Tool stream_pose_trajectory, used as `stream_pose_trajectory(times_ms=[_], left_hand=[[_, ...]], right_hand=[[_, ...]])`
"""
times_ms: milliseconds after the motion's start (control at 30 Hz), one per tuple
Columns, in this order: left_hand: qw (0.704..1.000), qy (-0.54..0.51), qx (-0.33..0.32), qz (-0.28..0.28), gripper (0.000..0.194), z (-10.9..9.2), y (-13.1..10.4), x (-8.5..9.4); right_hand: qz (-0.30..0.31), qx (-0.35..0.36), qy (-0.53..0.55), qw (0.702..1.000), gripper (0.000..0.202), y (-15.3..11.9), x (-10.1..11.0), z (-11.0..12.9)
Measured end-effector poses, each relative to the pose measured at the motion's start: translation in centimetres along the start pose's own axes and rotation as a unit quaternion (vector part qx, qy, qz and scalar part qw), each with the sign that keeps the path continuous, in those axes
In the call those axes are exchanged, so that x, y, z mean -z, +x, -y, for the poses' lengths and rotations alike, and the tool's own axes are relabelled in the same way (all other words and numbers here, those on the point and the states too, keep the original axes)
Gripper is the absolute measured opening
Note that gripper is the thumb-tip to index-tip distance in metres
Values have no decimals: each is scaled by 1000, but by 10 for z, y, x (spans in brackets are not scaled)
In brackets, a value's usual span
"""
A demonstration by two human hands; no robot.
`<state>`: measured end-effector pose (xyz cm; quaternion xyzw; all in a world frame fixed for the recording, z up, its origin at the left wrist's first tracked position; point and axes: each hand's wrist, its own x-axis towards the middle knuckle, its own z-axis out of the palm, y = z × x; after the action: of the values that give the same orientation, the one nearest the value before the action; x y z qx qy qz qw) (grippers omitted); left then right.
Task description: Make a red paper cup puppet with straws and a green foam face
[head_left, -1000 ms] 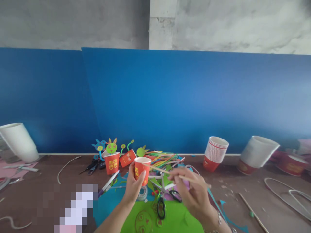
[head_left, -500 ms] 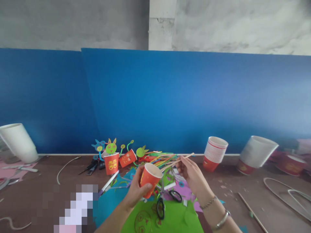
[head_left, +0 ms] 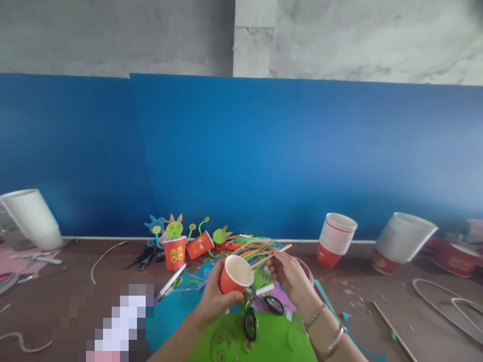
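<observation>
My left hand (head_left: 215, 296) is wrapped round a red paper cup (head_left: 237, 275), its open white mouth tilted up toward me. To its right, my right hand (head_left: 287, 269) pinches thin pale wooden sticks (head_left: 282, 249) that point left, their lower ends close to the cup's rim. Black-handled scissors (head_left: 250, 322) lie below the cup on green paper (head_left: 279, 337) with a face drawn on it. Behind my hands is a pile of coloured straws (head_left: 260, 245). Decorated cups (head_left: 175, 253) with paper animal heads (head_left: 174, 229) are at the back left.
A stack of paper cups (head_left: 337, 239) stands at the back right, with a wrapped stack (head_left: 403, 239) beyond it. Another white stack (head_left: 32, 218) leans at the far left. A loose stick (head_left: 392, 329) and a white cable (head_left: 433, 306) lie on the right.
The cup in my left hand has tipped so that more of its inside shows. My right hand has shifted slightly left and down with the sticks.
</observation>
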<state>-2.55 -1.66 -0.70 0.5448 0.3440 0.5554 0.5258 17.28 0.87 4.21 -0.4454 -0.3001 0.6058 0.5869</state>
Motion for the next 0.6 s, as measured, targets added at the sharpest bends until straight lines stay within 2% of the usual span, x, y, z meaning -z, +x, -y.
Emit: stream_pose_trajectory(times_ms=[167,333,500,600], left_hand=[[1000,23,5,-17,77,3,0,2],[1000,29,-6,4,70,2,-4,1],[1000,2,-7,5,90,8,-2,1],[999,24,-17,-13,89,14,1,3]], right_hand=[[-6,1,1,1000,19,-1,-1,1],[-17,-6,0,1000,20,-5,-5,2],[-15,2,5,1000,21,-8,-8,2],[-16,13,5,1000,25,-8,-9,1]])
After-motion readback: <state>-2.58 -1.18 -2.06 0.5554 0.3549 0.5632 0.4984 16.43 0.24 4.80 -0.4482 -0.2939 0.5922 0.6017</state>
